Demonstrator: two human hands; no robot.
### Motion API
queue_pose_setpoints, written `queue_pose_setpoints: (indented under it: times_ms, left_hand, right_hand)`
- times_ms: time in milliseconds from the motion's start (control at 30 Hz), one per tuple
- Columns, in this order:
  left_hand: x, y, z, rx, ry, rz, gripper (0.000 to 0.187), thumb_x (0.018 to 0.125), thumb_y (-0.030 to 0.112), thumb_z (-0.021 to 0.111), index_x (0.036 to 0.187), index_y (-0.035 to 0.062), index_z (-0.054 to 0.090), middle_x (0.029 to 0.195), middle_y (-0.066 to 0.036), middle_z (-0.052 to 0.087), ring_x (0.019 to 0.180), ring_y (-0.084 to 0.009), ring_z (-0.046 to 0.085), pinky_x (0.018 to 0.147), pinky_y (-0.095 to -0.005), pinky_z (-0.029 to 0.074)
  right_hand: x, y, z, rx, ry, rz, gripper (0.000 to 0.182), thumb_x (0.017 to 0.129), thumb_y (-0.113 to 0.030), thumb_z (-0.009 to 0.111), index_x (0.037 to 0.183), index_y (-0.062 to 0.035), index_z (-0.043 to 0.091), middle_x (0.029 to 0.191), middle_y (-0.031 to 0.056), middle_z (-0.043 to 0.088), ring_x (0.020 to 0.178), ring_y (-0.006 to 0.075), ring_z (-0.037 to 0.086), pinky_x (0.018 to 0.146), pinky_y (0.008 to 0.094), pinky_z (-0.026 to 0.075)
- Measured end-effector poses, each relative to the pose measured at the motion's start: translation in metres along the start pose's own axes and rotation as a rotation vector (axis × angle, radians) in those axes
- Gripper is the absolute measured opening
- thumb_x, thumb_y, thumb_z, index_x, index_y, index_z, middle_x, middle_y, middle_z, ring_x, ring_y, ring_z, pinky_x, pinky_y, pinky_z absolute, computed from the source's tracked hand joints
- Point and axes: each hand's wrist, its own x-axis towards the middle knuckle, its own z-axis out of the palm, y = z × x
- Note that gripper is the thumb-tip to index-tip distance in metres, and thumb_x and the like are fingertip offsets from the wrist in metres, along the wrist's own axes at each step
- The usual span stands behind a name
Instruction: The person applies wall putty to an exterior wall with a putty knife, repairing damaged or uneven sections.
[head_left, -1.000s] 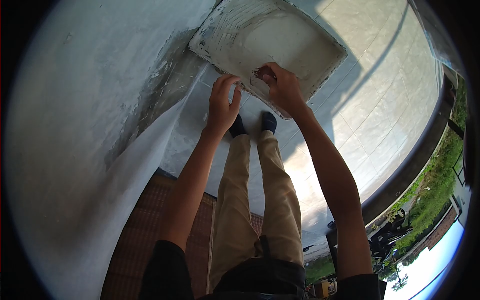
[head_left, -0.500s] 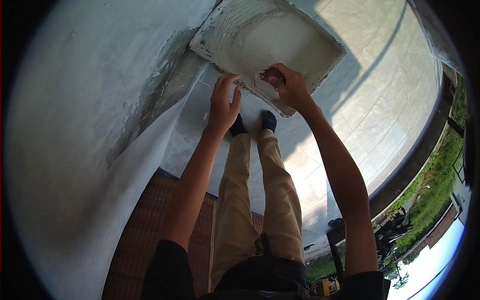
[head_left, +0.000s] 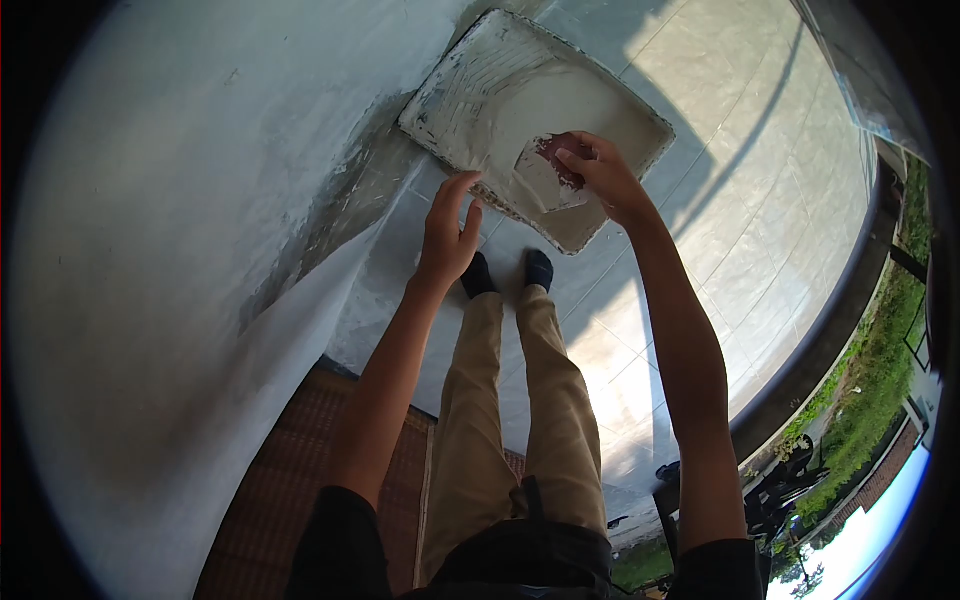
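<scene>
A worn paint tray (head_left: 622, 112), crusted with off-white paint, lies ahead of my feet in the head view, its left corner near the wall. My left hand (head_left: 450, 228) is at the tray's near-left edge, fingers bent over the rim and thumb just below it. Inside the near part of the tray, my right hand (head_left: 607, 180) pinches a reddish-brown flat piece (head_left: 560, 160), much of it smeared with white paint. Thumb and fingers close on its right side. The piece's lower part overlaps a pale paint-coated patch in the tray.
A pale wall (head_left: 200, 200) with scuffed lower patches rises on the left. Light floor tiles (head_left: 760, 190) stretch right, partly sunlit, to a dark ledge (head_left: 800, 370) with grass beyond. My socked feet (head_left: 538, 268) stand near the tray. A brown woven surface (head_left: 290, 490) is at lower left.
The tray appears lower in view, and my left hand has shifted down with it. The reddish-brown piece has turned, showing more of its painted face; my right hand is slightly farther right.
</scene>
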Motion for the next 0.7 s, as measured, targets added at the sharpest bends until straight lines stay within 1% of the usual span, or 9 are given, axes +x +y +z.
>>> queue_pose_setpoints:
  times_ms: [67, 100, 167, 300, 433, 500, 567, 600, 700]
  left_hand:
    - [0.004, 0.014, -0.012, -0.005, 0.047, -0.031, 0.032, 0.097, 0.005, 0.053, 0.128, 0.0007, 0.057, 0.127, -0.017, 0.06, 0.121, -0.03, 0.057, 0.104, -0.0389, 0.043]
    - [0.008, 0.023, -0.021, 0.003, 0.062, -0.009, 0.032, 0.097, 0.005, 0.053, 0.128, 0.0007, 0.057, 0.127, -0.017, 0.06, 0.121, -0.03, 0.057, 0.104, -0.0389, 0.043]
    - [0.016, 0.047, -0.043, -0.033, 0.098, -0.03, 0.031, 0.097, 0.005, 0.052, 0.128, 0.0002, 0.057, 0.126, -0.017, 0.061, 0.121, -0.0283, 0.058, 0.104, -0.0376, 0.042]
    - [0.042, 0.118, -0.099, -0.003, 0.219, 0.045, 0.027, 0.097, 0.004, 0.054, 0.123, -0.0001, 0.061, 0.116, -0.015, 0.067, 0.112, -0.0263, 0.064, 0.099, -0.0356, 0.047]
    - [0.064, 0.201, -0.162, 0.055, 0.365, 0.208, 0.021, 0.096, 0.004, 0.058, 0.114, 0.0007, 0.066, 0.109, -0.013, 0.07, 0.105, -0.0241, 0.067, 0.094, -0.0337, 0.049]
    - [0.07, 0.245, -0.194, 0.131, 0.437, 0.278, 0.014, 0.093, 0.003, 0.064, 0.106, 0.0016, 0.069, 0.104, -0.012, 0.072, 0.099, -0.0218, 0.069, 0.089, -0.0318, 0.051]
    - [0.069, 0.286, -0.22, 0.123, 0.535, 0.361, 0.012, 0.088, 0.001, 0.069, 0.1, 0.0033, 0.072, 0.097, -0.01, 0.073, 0.093, -0.0199, 0.07, 0.084, -0.0297, 0.053]
    - [0.065, 0.306, -0.233, 0.125, 0.563, 0.382, 0.012, 0.087, 0.001, 0.071, 0.099, 0.0039, 0.072, 0.097, -0.009, 0.073, 0.092, -0.0194, 0.07, 0.083, -0.0295, 0.053]
    - [0.057, 0.359, -0.276, 0.193, 0.655, 0.492, 0.014, 0.084, 0.0, 0.073, 0.097, 0.005, 0.073, 0.095, -0.008, 0.073, 0.09, -0.0185, 0.07, 0.081, -0.0293, 0.054]
  right_hand:
    - [-0.011, -0.015, 0.002, 0.3, 0.026, 0.015, 0.033, 0.096, -0.012, 0.063, 0.123, 0.0062, 0.059, 0.108, 0.0096, 0.067, 0.093, 0.0147, 0.064, 0.083, 0.0274, 0.052]
    - [-0.017, -0.024, 0.003, 0.296, 0.021, -0.013, 0.033, 0.096, -0.012, 0.063, 0.123, 0.0062, 0.059, 0.108, 0.0096, 0.067, 0.093, 0.0147, 0.064, 0.083, 0.0274, 0.052]
    - [-0.032, -0.044, 0.006, 0.533, -0.01, 0.032, 0.034, 0.097, -0.011, 0.062, 0.125, 0.0061, 0.056, 0.109, 0.0086, 0.066, 0.094, 0.0126, 0.063, 0.085, 0.0266, 0.051]
    - [-0.07, -0.105, 0.016, 0.752, -0.126, -0.038, 0.034, 0.098, -0.01, 0.06, 0.128, 0.0039, 0.054, 0.113, 0.0083, 0.065, 0.096, 0.0133, 0.064, 0.085, 0.0269, 0.052]
    - [-0.121, -0.201, 0.028, 0.809, -0.181, -0.155, 0.033, 0.095, -0.007, 0.059, 0.127, 0.0037, 0.055, 0.113, 0.0082, 0.065, 0.1, 0.0148, 0.063, 0.088, 0.0282, 0.051]
    - [-0.128, -0.228, 0.028, 0.787, -0.208, -0.208, 0.03, 0.095, -0.007, 0.056, 0.124, 0.0037, 0.057, 0.114, 0.008, 0.065, 0.101, 0.0151, 0.063, 0.09, 0.0283, 0.049]
    - [-0.148, -0.265, 0.036, 0.825, -0.358, -0.29, 0.036, 0.097, -0.009, 0.053, 0.13, 0.0043, 0.053, 0.124, 0.0112, 0.063, 0.113, 0.019, 0.061, 0.1, 0.0332, 0.046]
    - [-0.163, -0.289, 0.044, 0.855, -0.347, -0.292, 0.026, 0.096, -0.007, 0.053, 0.119, 0.002, 0.062, 0.114, 0.0086, 0.066, 0.104, 0.017, 0.062, 0.094, 0.031, 0.048]
    - [-0.198, -0.359, 0.062, 0.825, -0.416, -0.368, 0.026, 0.095, -0.008, 0.054, 0.119, 0.0013, 0.062, 0.114, 0.0082, 0.065, 0.106, 0.0176, 0.062, 0.097, 0.0322, 0.047]
